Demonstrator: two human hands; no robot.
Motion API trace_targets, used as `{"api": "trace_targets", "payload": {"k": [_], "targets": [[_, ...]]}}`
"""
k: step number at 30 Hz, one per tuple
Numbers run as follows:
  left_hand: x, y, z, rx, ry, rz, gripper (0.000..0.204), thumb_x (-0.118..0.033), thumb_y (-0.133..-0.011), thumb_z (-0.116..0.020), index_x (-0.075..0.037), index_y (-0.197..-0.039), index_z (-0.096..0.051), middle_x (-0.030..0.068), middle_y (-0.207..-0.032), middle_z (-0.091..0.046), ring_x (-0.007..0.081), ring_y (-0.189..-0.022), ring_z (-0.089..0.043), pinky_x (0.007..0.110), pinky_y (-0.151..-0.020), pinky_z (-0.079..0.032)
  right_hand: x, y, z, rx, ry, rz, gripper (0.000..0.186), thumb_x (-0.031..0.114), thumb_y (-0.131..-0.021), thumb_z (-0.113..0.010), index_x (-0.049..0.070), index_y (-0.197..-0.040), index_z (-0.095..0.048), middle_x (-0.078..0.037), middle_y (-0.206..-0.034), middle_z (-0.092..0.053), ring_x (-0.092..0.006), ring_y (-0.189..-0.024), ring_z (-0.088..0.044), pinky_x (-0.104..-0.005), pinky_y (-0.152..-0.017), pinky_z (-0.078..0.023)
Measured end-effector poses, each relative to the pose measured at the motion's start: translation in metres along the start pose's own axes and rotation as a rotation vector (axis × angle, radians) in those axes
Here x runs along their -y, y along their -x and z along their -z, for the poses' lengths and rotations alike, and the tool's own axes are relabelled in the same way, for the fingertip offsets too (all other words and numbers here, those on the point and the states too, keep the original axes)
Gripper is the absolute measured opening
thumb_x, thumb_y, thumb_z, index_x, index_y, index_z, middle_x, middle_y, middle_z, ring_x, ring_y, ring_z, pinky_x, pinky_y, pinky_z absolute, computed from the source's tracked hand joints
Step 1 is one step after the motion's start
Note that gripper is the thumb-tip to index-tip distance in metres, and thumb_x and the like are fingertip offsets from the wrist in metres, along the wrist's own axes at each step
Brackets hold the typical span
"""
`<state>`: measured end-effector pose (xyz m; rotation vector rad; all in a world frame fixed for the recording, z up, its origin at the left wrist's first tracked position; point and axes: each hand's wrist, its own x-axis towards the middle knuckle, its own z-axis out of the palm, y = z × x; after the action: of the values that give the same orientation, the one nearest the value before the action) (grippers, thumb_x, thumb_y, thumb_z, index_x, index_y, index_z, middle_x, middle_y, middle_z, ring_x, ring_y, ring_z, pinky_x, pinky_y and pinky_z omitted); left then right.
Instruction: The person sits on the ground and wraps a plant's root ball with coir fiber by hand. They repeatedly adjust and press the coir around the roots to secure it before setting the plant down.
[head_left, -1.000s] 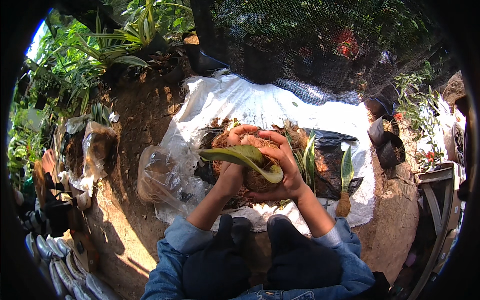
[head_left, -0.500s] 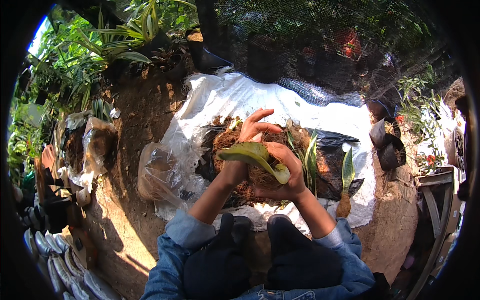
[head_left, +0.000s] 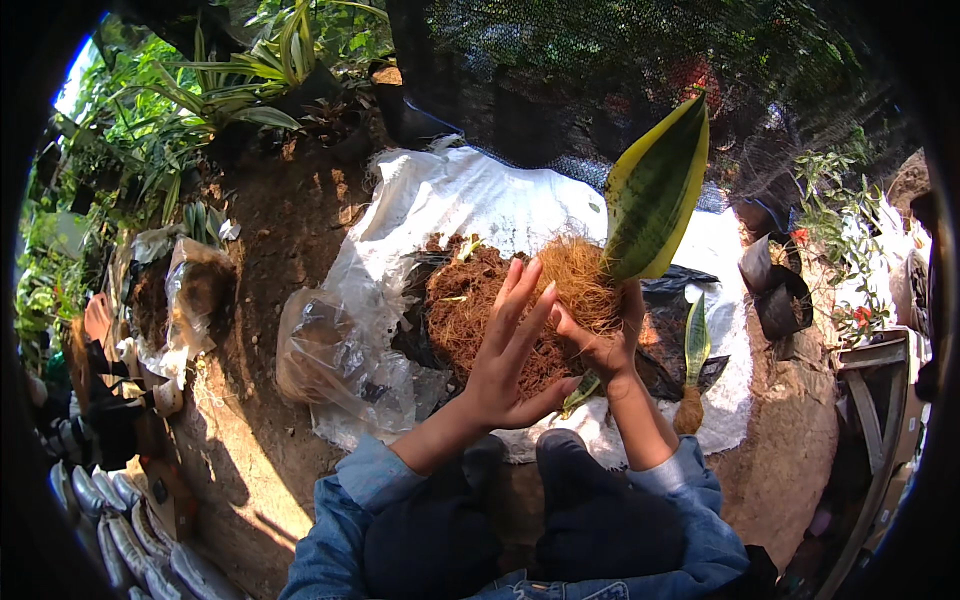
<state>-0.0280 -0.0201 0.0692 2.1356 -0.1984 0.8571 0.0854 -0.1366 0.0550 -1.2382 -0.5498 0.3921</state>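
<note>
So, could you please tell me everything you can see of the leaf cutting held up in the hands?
The leaf cutting is one broad, stiff blade, dark green with yellow margins, standing nearly upright with its pointed tip upward. Its base is wrapped in a ball of brown fibre. The right hand grips that ball from below, while the left hand rests open against its side, fingers spread. It is raised above a heap of the same fibre.

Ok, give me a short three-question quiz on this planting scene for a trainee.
1. True or false: the right hand holds a green leaf with yellow edges by its fibrous root ball.
2. The left hand is: A) clenched on a trowel, B) open with fingers spread, C) out of view.
3. What lies beneath the brown fibre pile?

Key: 1 true. 2 B. 3 A white sheet spread over the soil.
</note>
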Motion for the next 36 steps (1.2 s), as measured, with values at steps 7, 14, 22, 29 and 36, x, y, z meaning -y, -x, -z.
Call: {"api": "trace_targets", "payload": {"k": [7, 14, 22, 29, 36], "targets": [[-0.006, -0.01, -0.011, 0.015, 0.0, 0.112, 0.115, -0.05, -0.072, -0.077, 0.006, -0.148, -0.011, 0.0306, -0.152, -0.014, 0.0444, -0.142, -0.015, 0.051, -0.114, -0.016, -0.015, 0.008, -0.001, 0.073, 0.035, 0.001, 0.062, 0.023, -0.073, -0.08, 0.0, -0.124, -0.053, -0.016, -0.126, -0.052, -0.0263, -0.116, -0.054, -0.0379, -0.095, -0.046], [-0.003, -0.005, -0.009, -0.041, 0.037, 0.184, 0.109, -0.042, -0.067, -0.084, 0.007, -0.143, -0.022, 0.0292, -0.143, -0.03, 0.0394, -0.134, -0.033, 0.046, -0.11, -0.027, -0.004, 0.008, -0.003, 0.16, -0.001, -0.162, 0.061, 0.025, -0.069, -0.08, 0.002, -0.119, -0.055, -0.017, -0.128, -0.048, -0.0306, -0.117, -0.049, -0.0417, -0.1, -0.039], [0.005, 0.009, -0.006, -0.032, 0.335, 0.423, 0.102, -0.044, -0.056, -0.09, 0.001, -0.132, -0.04, 0.0223, -0.132, -0.043, 0.0373, -0.123, -0.043, 0.047, -0.103, -0.033, 0.019, -0.013, -0.004, 0.534, 0.287, 0.325, 0.063, 0.03, -0.079, -0.072, 0.008, -0.131, -0.045, -0.024, -0.154, -0.018, -0.0374, -0.144, -0.02, -0.0455, -0.113, -0.021], [0.013, 0.008, 0.005, -0.004, 0.486, 0.551, 0.095, -0.039, -0.051, -0.093, 0.0, -0.126, -0.048, 0.0178, -0.125, -0.05, 0.0341, -0.117, -0.048, 0.045, -0.099, -0.037, 0.024, 0.004, 0.0, 0.591, 0.167, -0.007, 0.091, 0.033, -0.079, -0.064, 0.01, -0.146, -0.007, -0.025, -0.155, -0.011, -0.0349, -0.144, -0.016, -0.0453, -0.115, -0.014], [0.02, 0.01, 0.006, -0.02, 0.309, 0.517, 0.075, -0.03, -0.057, -0.09, -0.002, -0.118, -0.055, 0.016, -0.118, -0.056, 0.0315, -0.11, -0.054, 0.043, -0.095, -0.04, 0.029, 0.016, -0.015, 0.459, -0.114, -0.279, 0.123, 0.053, -0.071, -0.064, 0.026, -0.144, 0.031, -0.02, -0.158, 0.0, -0.0318, -0.145, -0.012, -0.0433, -0.116, -0.013]]}}
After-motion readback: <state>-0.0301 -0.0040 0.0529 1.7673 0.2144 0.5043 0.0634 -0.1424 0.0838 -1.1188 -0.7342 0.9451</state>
